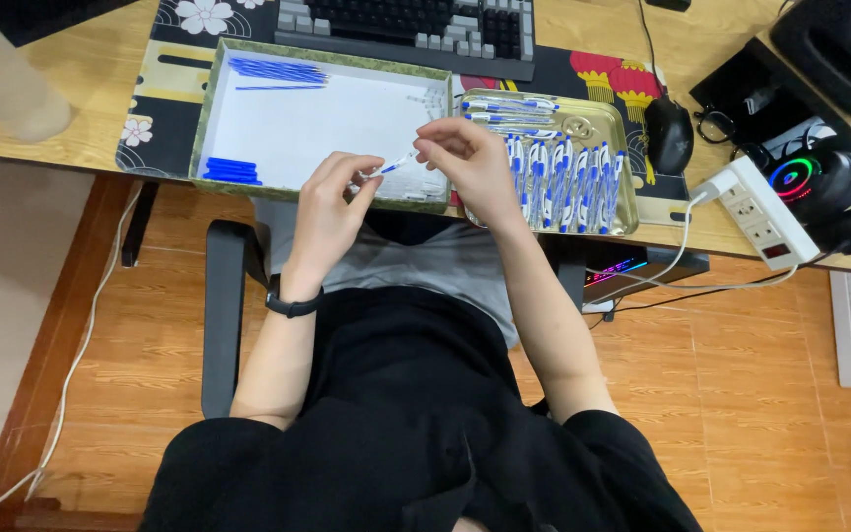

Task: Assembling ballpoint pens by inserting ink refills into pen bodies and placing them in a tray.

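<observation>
My left hand point(332, 202) and my right hand point(470, 163) meet over the near edge of the desk and together pinch a slim clear-and-blue pen point(396, 165). A black band sits on my left wrist. Behind my hands lies a green-rimmed white box point(211, 108) with blue pen refills point(278, 69) at its far left corner, blue caps point(231, 171) at its near left corner and clear pen parts at its right side. To the right, a gold metal tray point(626, 187) holds several assembled blue-and-white pens point(568, 177).
A dark keyboard point(406, 25) sits behind the box on a patterned desk mat. At right are a black mouse point(669, 133), glasses, a white power strip point(755, 209) with cables and a lit headset point(819, 182). I sit on a black chair above a wooden floor.
</observation>
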